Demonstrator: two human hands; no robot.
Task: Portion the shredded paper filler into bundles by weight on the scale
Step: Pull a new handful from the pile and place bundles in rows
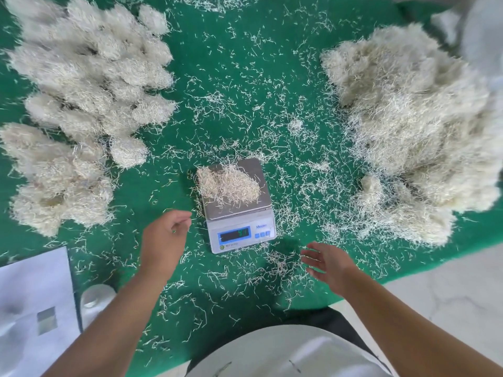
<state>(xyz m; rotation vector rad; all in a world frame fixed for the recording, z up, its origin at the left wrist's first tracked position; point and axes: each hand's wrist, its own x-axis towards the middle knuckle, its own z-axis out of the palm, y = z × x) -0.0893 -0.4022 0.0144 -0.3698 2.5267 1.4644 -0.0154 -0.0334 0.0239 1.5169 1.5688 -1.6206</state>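
Observation:
A small digital scale [242, 227] stands in the middle of the green mat, its display lit with green digits. A tuft of cream shredded paper [227, 185] lies on its steel platform. A big loose heap of shredded paper [413, 126] fills the right side. Several portioned bundles [87, 85] lie in rows at the left. My left hand [163, 240] hovers just left of the scale, fingers loosely curled, holding nothing that I can see. My right hand [326, 263] hovers right of and below the scale, fingers spread and empty.
Loose paper strands [272, 110] are scattered all over the green mat [245, 63]. A white sheet or bag [32, 308] and a small clear container [96, 295] lie at the lower left. Pale floor [449, 289] shows at the lower right.

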